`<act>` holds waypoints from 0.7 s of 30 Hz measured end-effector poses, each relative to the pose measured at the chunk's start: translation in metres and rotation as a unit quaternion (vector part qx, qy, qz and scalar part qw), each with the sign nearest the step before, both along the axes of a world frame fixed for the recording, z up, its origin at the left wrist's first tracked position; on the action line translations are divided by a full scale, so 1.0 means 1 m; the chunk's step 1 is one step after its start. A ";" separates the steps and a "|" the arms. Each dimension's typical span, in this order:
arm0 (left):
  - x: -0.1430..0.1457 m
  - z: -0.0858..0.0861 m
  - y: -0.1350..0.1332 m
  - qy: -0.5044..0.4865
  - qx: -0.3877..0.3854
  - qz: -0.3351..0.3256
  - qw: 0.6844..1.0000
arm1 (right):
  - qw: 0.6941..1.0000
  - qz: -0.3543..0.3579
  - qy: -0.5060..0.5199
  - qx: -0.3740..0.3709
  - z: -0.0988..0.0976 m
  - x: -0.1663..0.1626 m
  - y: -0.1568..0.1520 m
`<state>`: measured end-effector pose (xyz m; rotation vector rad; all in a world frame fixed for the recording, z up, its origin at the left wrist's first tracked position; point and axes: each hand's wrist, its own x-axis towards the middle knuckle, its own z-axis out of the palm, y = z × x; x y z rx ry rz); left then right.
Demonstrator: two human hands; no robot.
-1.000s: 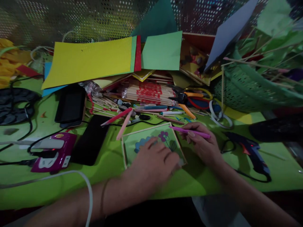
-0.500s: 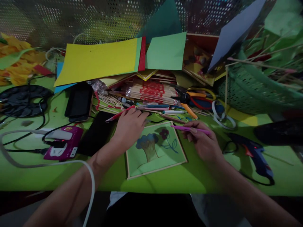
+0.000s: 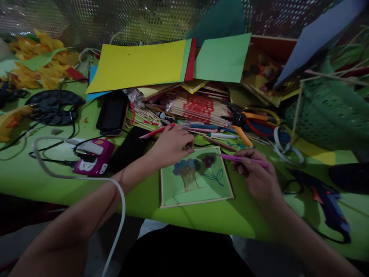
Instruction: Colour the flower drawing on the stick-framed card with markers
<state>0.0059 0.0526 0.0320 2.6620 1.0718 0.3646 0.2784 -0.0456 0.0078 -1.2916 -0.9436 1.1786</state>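
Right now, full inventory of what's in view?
framed picture: 1, green with blue tree and dark flower, table front centre
pink pen: 1, in right hand
red pencil: 1, under left hand's far side
stick bundle: 1, tan with red print, behind picture
paper sheets: several, yellow, green, red, at back
pliers: 1, orange handles, right of sticks
glue gun: 1, dark blue, far right
phones: 2, black, left of centre
magenta device: 1, cabled, left
green basket: 1, right back
table: 1, lime green
left hand: reaching among pens above picture
right hand: gripping pink pen
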 end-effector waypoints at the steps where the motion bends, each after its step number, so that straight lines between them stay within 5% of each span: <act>1: 0.000 -0.001 0.001 0.002 -0.001 -0.013 1.000 | 1.000 0.004 0.000 0.003 0.000 0.001 0.000; 21: -0.011 -0.026 0.006 -0.004 0.092 -0.087 0.992 | 0.985 0.024 -0.172 0.017 -0.009 -0.001 -0.015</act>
